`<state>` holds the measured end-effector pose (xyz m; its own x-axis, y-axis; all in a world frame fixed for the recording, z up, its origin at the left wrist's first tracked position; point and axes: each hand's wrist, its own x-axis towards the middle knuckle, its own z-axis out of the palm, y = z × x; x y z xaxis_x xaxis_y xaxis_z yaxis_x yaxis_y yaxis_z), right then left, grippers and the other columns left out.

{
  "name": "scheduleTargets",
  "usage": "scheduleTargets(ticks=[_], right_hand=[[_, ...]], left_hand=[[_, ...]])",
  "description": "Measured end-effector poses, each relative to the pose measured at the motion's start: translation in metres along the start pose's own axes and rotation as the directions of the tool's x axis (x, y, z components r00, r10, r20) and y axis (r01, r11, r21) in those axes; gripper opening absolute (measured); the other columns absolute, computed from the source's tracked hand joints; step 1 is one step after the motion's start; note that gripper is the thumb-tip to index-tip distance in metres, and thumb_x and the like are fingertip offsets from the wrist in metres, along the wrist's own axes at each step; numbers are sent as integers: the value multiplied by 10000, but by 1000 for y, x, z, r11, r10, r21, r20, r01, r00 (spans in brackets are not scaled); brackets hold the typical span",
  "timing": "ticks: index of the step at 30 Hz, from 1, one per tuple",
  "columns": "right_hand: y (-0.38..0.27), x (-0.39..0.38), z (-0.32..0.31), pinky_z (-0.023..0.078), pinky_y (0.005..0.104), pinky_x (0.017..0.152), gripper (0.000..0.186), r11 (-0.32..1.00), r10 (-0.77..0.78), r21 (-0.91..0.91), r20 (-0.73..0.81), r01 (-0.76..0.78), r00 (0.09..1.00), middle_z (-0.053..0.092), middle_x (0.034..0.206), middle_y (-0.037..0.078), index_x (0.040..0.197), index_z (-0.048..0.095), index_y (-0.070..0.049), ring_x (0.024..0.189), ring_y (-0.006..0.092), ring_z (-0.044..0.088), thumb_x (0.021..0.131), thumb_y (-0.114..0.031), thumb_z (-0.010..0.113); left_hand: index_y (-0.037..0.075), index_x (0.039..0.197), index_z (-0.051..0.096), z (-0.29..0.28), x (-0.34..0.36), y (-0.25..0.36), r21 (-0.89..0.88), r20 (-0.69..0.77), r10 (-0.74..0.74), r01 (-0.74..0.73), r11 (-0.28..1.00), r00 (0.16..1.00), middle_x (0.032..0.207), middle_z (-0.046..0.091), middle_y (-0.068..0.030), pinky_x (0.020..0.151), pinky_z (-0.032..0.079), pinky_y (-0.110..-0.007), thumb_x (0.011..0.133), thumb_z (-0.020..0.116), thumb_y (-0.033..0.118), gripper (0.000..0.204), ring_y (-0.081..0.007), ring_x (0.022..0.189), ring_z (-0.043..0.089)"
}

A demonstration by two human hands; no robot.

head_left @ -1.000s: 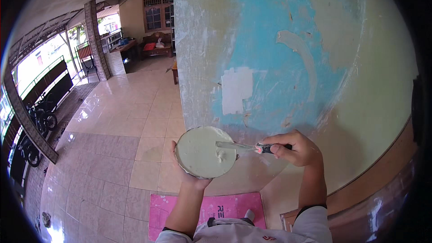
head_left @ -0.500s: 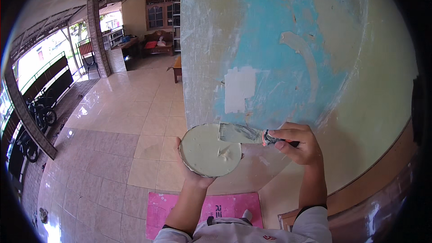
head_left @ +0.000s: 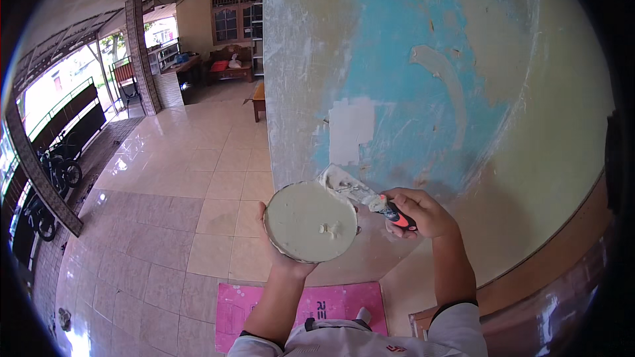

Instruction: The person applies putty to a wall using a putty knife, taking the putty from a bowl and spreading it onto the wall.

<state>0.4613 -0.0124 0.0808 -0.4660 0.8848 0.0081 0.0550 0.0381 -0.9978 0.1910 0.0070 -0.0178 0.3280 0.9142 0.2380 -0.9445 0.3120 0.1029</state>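
My left hand (head_left: 283, 259) supports a round, pale green disc (head_left: 304, 218) from beneath and along its left side. Small dabs of whitish paste (head_left: 330, 229) sit on its face, right of the middle. In my right hand (head_left: 423, 213) is a putty knife (head_left: 388, 210) with a black and orange handle. Its broad blade (head_left: 347, 185), smeared with pale putty, is at the disc's upper right rim. Behind it rises a wall (head_left: 397, 92) with bare blue paint, scraped grey areas and a whitish filled patch (head_left: 351, 129). Most of my left fingers are hidden under the disc.
A pink sheet (head_left: 231, 317) lies on the tiled floor (head_left: 159, 225) by my foot. A wooden ledge (head_left: 516, 268) runs along the lower right. Farther off are a wooden bench (head_left: 229, 66), a pillar (head_left: 143, 53) and a motorcycle (head_left: 63, 170) on the left.
The putty knife has turned in my right hand. Its blade now angles up and left at the rim, putty-covered side showing, with the handle lower. The disc has barely moved.
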Motion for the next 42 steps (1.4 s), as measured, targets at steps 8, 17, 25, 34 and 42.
scheduleTargets(ticks=[8, 17, 25, 34, 42], right_hand=[[-11, 8, 25, 520, 356, 795, 482, 377, -699, -822, 50, 427, 713, 655, 979, 48, 1342, 714, -184, 842, 220, 573, 890, -17, 748], [-30, 50, 11, 496, 391, 840, 606, -101, -874, -966, 201, 238, 442, 599, 1090, 96, 1365, 694, -207, 944, 304, 506, 813, 40, 732], [-115, 120, -30, 483, 450, 841, 588, -44, -955, -926, 149, 374, 256, 577, 1015, 182, 1571, 388, -36, 886, 349, 538, 1009, -43, 564], [-183, 184, -55, 567, 554, 722, 564, 78, -994, -997, -76, 18, 80, 639, 1033, 276, 1568, 335, -37, 866, 454, 677, 1051, -182, 505], [-194, 201, -59, 572, 578, 734, 538, 119, -993, -993, -119, 1, 21, 645, 1101, 304, 1549, 345, -57, 910, 487, 684, 1054, -205, 492]], left_hand=[[176, 1465, 559, -3, 6, 5, 104, 31, -5, 2, 995, 1000, 1503, 552, -108, 1113, 436, -608, 951, 405, 795, 819, -376, 1344, 536], [185, 1448, 558, 38, 47, 25, 154, 19, 53, -55, 987, 998, 1540, 494, -111, 1098, 383, -727, 935, 383, 810, 827, -418, 1358, 492], [174, 1485, 518, 34, 52, 30, 134, 194, 18, -44, 990, 981, 1595, 378, -221, 1068, 271, -862, 867, 510, 823, 896, -626, 1382, 365], [185, 1494, 516, 27, 50, 36, 171, 227, 57, -97, 980, 972, 1598, 383, -223, 1069, 259, -863, 862, 495, 838, 909, -656, 1374, 360], [173, 1504, 511, 19, 47, 50, 209, 216, 101, -148, 967, 971, 1617, 348, -233, 1095, 226, -855, 840, 540, 835, 938, -660, 1397, 308]])
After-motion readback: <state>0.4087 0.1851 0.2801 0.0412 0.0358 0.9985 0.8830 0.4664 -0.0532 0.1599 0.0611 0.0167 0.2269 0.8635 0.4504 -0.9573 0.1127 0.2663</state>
